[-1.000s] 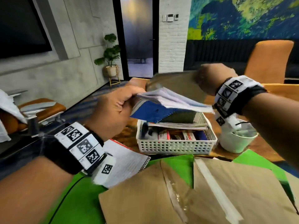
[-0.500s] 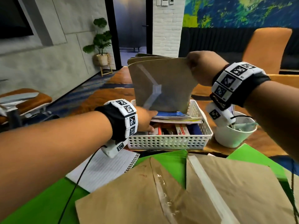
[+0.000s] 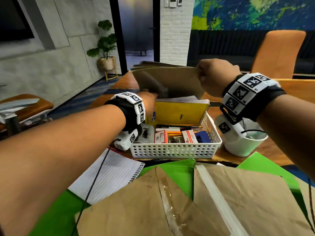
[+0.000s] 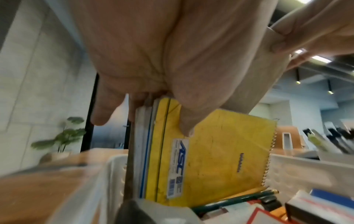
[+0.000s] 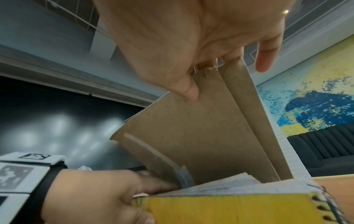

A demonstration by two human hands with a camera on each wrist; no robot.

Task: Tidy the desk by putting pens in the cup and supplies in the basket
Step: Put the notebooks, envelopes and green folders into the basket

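Note:
A white perforated basket [image 3: 175, 150] stands mid-table, with boxes and pencils [image 3: 177, 132] in its front half. A yellow spiral notebook [image 3: 179, 114] and others behind it stand on edge at the back of the basket. My left hand [image 3: 150, 99] grips the left edge of the stack, thumb on the yellow cover [image 4: 210, 151]. Behind the stack several brown envelopes [image 3: 170, 80] stand upright, and my right hand [image 3: 201, 74] pinches their top right corner [image 5: 191, 136]. A white cup [image 3: 243, 145] right of the basket is partly hidden by my right wrist.
An open lined notebook [image 3: 109, 174], green folders [image 3: 170, 169] and more brown envelopes [image 3: 213, 201] cover the near table. A grey stapler [image 3: 148, 133] lies in the basket's left end. An orange chair [image 3: 279, 53] stands beyond the table. A black cable [image 3: 95, 178] hangs from my left wrist.
My left hand lowered the notebooks into the basket and tipped them up on edge, yellow cover facing me. My right hand brought the envelopes down behind them.

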